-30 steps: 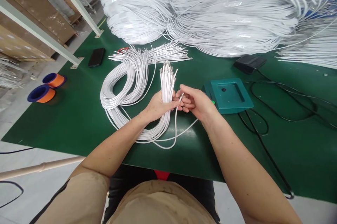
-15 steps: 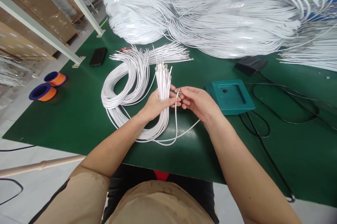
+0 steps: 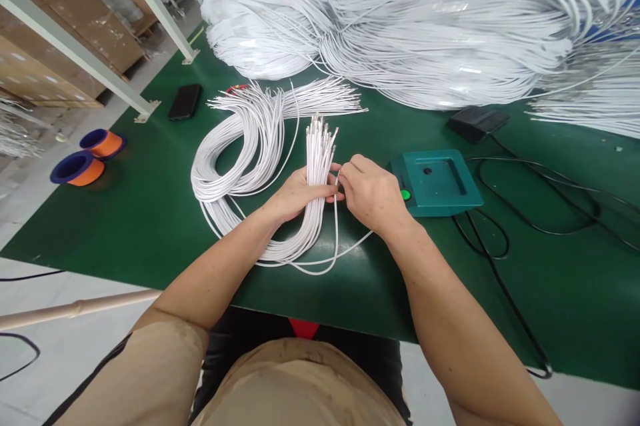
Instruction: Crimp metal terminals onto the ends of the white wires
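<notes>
My left hand (image 3: pixel 296 195) is wrapped round a thick bundle of white cables (image 3: pixel 317 163), whose metal-tipped ends point up and away from me. Just right of the bundle, a single white cable (image 3: pixel 336 229) rises in a loop to my fingertips. My right hand (image 3: pixel 373 191) is closed, its thumb and forefinger pinching the tip of that cable beside my left thumb. The bundle curves down onto the green table and joins a large coil of white cables (image 3: pixel 213 159) at the left.
Large heaps of white cable (image 3: pixel 440 46) lie across the back. To the right sit a teal device (image 3: pixel 440 205) with a green button, a black box (image 3: pixel 477 123) and black cords (image 3: pixel 540 233). A black phone (image 3: pixel 185 102) and two orange-and-blue spools (image 3: pixel 83 173) are at left.
My right hand has turned over, knuckles now up, and its fingers have closed in on the cable tip. The bundle in my left hand has shifted slightly right. The device's green button has come into view.
</notes>
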Demonstrator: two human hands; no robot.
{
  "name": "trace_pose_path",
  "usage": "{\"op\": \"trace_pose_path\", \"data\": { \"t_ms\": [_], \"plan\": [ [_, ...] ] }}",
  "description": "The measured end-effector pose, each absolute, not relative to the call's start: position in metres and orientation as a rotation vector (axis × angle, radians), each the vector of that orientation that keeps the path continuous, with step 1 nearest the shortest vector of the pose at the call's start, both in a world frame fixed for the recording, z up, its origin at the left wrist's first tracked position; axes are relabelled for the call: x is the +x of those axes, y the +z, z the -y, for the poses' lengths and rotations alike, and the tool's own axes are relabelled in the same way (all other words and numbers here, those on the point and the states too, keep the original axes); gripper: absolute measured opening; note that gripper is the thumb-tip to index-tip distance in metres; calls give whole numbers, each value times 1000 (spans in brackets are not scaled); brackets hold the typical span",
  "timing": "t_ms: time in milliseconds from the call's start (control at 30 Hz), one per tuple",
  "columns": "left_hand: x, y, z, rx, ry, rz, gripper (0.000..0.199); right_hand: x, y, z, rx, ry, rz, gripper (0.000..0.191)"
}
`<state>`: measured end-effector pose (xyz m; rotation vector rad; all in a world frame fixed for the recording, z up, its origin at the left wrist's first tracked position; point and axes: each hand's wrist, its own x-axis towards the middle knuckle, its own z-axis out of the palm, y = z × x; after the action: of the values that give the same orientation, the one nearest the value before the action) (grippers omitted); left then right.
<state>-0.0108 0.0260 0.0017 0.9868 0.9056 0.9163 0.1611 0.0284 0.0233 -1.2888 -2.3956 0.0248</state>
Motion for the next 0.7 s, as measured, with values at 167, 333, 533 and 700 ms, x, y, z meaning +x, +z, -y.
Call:
{"op": "trace_pose_path", "data": {
  "t_ms": [167,333,533,700],
  "plan": [
    [-13,-1,-30,957,918,-997,45,180,28,-35,-1419,-172,2475,16],
    [-13,-5,-33,985,879,-1085,46,189,30,-41,-1563,-89,2527,14],
    [-9,-4,-33,1029,885,-1139,46,185,25,-43,-1619,-69,2566,19],
    [-9,-7,-34,1056,907,-1188,47,187,23,-45,-1642,-56,2585,22]
  ]
}}
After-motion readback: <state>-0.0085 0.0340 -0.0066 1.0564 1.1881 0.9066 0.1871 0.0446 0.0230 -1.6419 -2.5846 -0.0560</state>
